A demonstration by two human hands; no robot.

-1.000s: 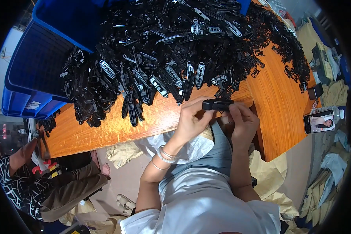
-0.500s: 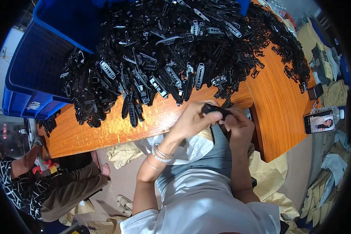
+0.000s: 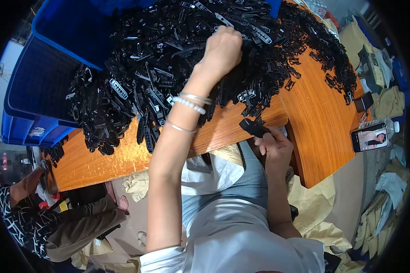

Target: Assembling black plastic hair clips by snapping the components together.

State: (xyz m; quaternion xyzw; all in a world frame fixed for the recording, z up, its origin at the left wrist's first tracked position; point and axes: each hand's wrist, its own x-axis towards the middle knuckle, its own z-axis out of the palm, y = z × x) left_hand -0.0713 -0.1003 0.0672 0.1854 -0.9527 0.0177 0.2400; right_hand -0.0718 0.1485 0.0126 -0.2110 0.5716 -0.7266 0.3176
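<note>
My left hand (image 3: 222,51) is stretched out over a big heap of black plastic parts (image 3: 168,77) with silvery metal pieces among them. Its knuckles are bent and its fingers curl down into the heap, so whatever they grip is hidden. Near the front edge of the wooden table (image 3: 223,127), my right hand (image 3: 278,146) is closed round one end of a dark, elongated black plastic part (image 3: 252,127). The other end points away, up and to the left, toward small loose parts at the heap's edge.
Blue plastic crates (image 3: 41,82) stand at the left. Smaller black clips (image 3: 337,73) spread along the table's right side. A phone (image 3: 369,137) leans against a bottle at the right edge. Another person (image 3: 27,214) sits at the far left. Paper sacks (image 3: 312,204) lie on the floor.
My left hand has left the black part and moved forward onto the heap. My right hand keeps hold of the part, now alone, nearly in the same place.
</note>
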